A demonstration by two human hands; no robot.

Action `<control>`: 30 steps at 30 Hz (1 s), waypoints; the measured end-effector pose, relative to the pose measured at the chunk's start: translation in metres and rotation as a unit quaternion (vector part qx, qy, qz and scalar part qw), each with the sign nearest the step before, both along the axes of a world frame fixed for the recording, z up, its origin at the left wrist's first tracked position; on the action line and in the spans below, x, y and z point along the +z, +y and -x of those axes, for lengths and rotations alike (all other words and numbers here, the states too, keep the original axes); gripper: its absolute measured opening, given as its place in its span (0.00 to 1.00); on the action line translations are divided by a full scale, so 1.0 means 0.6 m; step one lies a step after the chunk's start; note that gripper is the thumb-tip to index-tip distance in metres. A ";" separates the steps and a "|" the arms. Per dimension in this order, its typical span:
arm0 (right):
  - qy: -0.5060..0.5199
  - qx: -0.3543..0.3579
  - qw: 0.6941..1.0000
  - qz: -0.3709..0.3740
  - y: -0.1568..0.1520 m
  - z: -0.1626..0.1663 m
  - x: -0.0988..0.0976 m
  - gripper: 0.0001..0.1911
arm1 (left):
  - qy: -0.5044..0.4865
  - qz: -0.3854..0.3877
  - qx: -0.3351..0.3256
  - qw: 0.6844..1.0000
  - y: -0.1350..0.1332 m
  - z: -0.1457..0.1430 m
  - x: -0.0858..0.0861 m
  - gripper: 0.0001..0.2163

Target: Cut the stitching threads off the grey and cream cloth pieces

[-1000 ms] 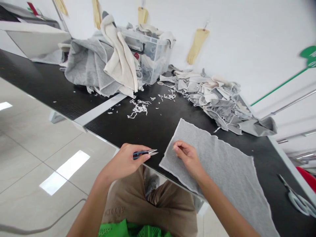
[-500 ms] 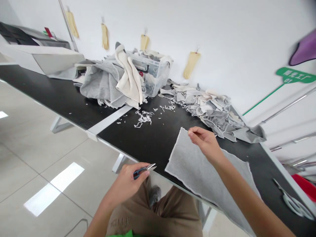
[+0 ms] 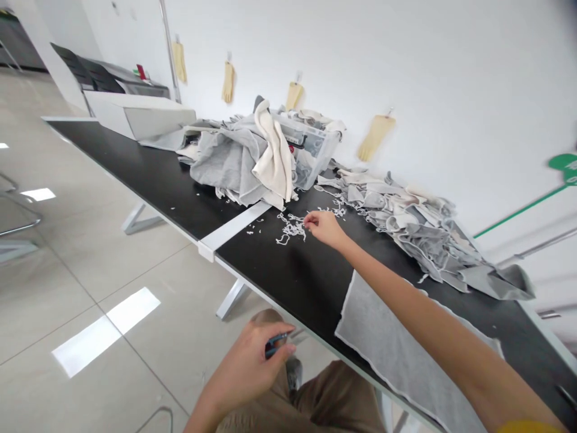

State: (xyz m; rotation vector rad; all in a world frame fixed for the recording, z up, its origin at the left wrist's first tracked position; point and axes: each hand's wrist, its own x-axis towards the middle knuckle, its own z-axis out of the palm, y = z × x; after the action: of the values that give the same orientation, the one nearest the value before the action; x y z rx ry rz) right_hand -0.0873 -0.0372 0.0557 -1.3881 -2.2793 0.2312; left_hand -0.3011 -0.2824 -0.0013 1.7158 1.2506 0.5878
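My right hand (image 3: 323, 228) reaches far over the black table (image 3: 148, 174), its fingers pinched together at the edge of a small heap of white thread trimmings (image 3: 291, 227). What the pinch holds is too small to make out. My left hand (image 3: 252, 367) hangs below the table's front edge, above my lap, closed around blue thread snips (image 3: 276, 344). A flat grey fabric piece (image 3: 396, 355) lies on the table near me, under my right forearm.
A clear plastic bin (image 3: 315, 153) draped with grey and cream cloth (image 3: 252, 159) stands at the back. A pile of grey and cream fabric pieces (image 3: 419, 222) spreads to the right. A white box (image 3: 139, 114) sits far left. Yellow gloves (image 3: 376, 133) hang on the wall.
My right hand left the grey fabric piece and stretched forward to the heap of thread trimmings. My left hand with the snips dropped lower, beneath the table edge. My head turned left.
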 end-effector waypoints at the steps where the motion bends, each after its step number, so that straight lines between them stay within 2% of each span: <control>1: 0.002 0.008 1.000 0.002 0.008 0.007 -0.001 0.13 | -0.001 -0.002 -0.004 1.000 0.001 0.003 0.000 0.15; 3: -0.010 0.032 0.999 -0.009 0.013 0.011 0.001 0.15 | -0.002 -0.005 -0.009 1.000 0.004 0.009 -0.003 0.15; 5: -0.029 0.050 0.998 -0.031 0.006 0.005 0.009 0.12 | 0.000 -0.004 -0.011 1.000 0.007 0.013 -0.007 0.15; 7: -0.036 0.053 0.997 -0.039 -0.009 -0.013 0.019 0.09 | 0.002 -0.004 -0.017 1.000 0.010 0.014 -0.010 0.16; 9: -0.026 0.041 0.998 -0.032 -0.032 -0.039 0.028 0.11 | 0.001 -0.009 -0.024 1.000 0.012 0.011 -0.014 0.15; 12: 0.004 0.042 0.999 -0.006 -0.088 -0.084 0.038 0.18 | 0.008 -0.011 -0.028 1.000 0.009 0.003 -0.018 0.15; 15: 0.038 0.078 0.994 0.064 -0.173 -0.128 0.035 0.20 | 0.024 -0.005 -0.027 0.999 0.001 -0.005 -0.025 0.16; 19: 0.045 0.042 0.978 0.199 -0.294 -0.177 0.007 0.13 | 0.027 0.004 -0.037 0.999 -0.012 -0.012 -0.033 0.16; 22: 0.044 0.004 0.972 0.233 -0.350 -0.202 -0.026 0.14 | 0.034 0.006 -0.039 0.999 -0.018 -0.017 -0.033 0.16; 26: 0.089 -0.030 0.973 0.211 -0.371 -0.220 -0.062 0.14 | 0.050 0.002 -0.043 0.998 -0.025 -0.025 -0.033 0.16; 30: 0.129 -0.059 0.971 0.191 -0.370 -0.223 -0.077 0.15 | 0.050 -0.007 -0.043 0.998 -0.031 -0.032 -0.034 0.16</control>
State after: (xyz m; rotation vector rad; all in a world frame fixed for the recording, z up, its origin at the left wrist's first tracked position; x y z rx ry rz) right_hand 0.0466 -0.2594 0.0097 -1.5662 -1.9980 0.7971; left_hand -0.2819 -0.3012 -0.0218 1.8201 1.2378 0.4645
